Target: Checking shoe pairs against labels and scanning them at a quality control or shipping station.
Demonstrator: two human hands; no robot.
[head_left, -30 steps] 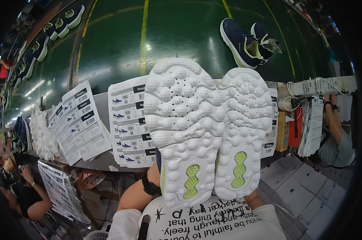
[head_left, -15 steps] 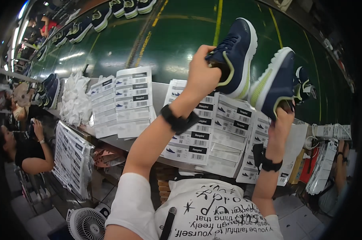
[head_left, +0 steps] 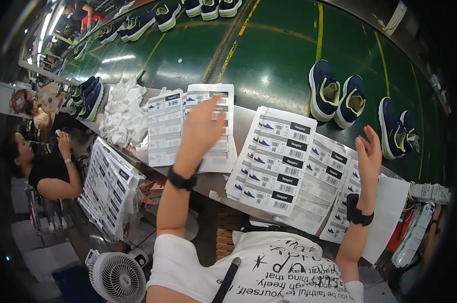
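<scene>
Two navy sneakers, a left-hand one [head_left: 325, 91] and a right-hand one [head_left: 350, 102], stand side by side on the green belt [head_left: 274, 55]. Their soles are white and their linings pale yellow-green. My right hand [head_left: 370, 154] hovers between this pair and another navy pair [head_left: 391, 129], empty, with fingers apart. Slightly blurred, my left hand [head_left: 202, 126] hangs over a printed label stack [head_left: 208, 92], its finger and thumb apart and nothing visible in them. A larger stack of label sheets [head_left: 274, 156] lies between my hands. Both wrists carry black bands.
Crumpled white paper [head_left: 122, 108] is heaped left of the labels, beside more shoes [head_left: 89, 98]. Further sneakers [head_left: 168, 15] line the belt's far side. A seated co-worker [head_left: 41, 166] is at left, near plastic-wrapped sheets [head_left: 110, 189] and a white fan [head_left: 120, 278].
Both hands have let go of the two sneakers, which now stand on the belt. My left hand has moved left over the labels. The view has shifted, too.
</scene>
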